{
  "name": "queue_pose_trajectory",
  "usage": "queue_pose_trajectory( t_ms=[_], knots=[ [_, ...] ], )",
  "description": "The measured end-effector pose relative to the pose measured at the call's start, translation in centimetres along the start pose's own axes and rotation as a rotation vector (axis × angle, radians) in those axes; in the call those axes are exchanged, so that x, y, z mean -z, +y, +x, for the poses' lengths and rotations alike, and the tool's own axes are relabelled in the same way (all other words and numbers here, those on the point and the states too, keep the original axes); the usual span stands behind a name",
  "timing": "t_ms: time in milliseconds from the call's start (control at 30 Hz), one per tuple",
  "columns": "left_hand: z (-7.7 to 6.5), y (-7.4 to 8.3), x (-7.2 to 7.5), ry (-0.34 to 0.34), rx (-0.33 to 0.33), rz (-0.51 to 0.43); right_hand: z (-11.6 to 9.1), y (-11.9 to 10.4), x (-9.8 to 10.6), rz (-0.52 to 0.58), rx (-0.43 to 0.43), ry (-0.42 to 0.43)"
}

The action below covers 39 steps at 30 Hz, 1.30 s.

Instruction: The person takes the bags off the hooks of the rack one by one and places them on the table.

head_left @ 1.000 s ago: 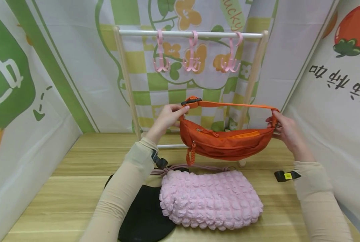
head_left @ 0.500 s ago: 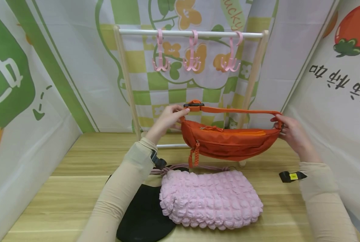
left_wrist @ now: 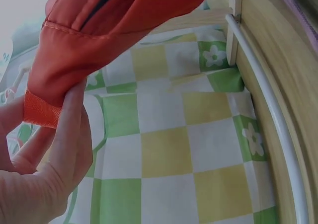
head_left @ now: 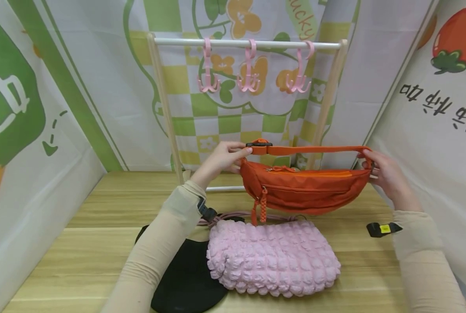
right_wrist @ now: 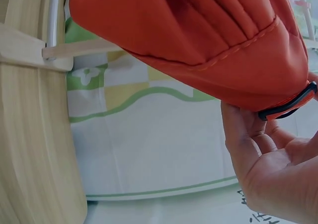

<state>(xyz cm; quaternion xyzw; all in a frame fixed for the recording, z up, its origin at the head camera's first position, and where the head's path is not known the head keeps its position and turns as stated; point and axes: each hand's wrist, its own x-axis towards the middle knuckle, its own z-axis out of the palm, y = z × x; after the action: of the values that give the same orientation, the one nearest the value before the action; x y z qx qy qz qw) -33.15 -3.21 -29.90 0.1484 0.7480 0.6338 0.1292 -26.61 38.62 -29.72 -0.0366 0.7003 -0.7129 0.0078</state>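
Observation:
An orange-red waist bag (head_left: pixel 307 187) hangs in the air between both hands, its strap (head_left: pixel 315 150) stretched along the top. At its left end my left hand (head_left: pixel 225 156) pinches the strap beside a black buckle (head_left: pixel 258 144). My right hand (head_left: pixel 389 174) grips the strap at the other end; the right wrist view shows a black strap slider (right_wrist: pixel 288 105) by those fingers. Below the bag, a pink puffy bag (head_left: pixel 273 258) lies on the wooden table, overlapping a black bag (head_left: pixel 189 278) that the left forearm partly covers.
Behind the hands stands a rack with wooden legs and a metal rail (head_left: pixel 233 42). Three pink hooks hang from the rail, the middle hook (head_left: pixel 249 69) among them. Printed cloth walls surround the wooden table (head_left: pixel 95 248).
Both hands have moved right and down with the waist bag, bringing it nearer to the pink bag. The strap now runs more level. The bags on the table have stayed put.

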Motion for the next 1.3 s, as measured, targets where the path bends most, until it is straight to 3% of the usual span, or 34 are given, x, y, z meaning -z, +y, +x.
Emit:
queue_pose_trajectory(
  t_ms=[400,700,900,1300],
  knots=[
    [0.0,-0.2,-1.4,-0.085,0.000,0.038,-0.3,0.3,2.3,-0.125,-0.089,0.000],
    [0.3,-0.2,-2.8,-0.082,0.005,-0.030,-0.9,0.7,4.0,-0.075,-0.112,-0.032],
    [0.2,-0.4,-4.0,-0.098,0.018,-0.037,-1.2,0.8,5.2,-0.109,-0.129,-0.036],
    [0.2,-0.8,-6.3,-0.157,0.016,0.078,-1.6,0.8,7.5,-0.240,-0.226,-0.065]
  ],
)
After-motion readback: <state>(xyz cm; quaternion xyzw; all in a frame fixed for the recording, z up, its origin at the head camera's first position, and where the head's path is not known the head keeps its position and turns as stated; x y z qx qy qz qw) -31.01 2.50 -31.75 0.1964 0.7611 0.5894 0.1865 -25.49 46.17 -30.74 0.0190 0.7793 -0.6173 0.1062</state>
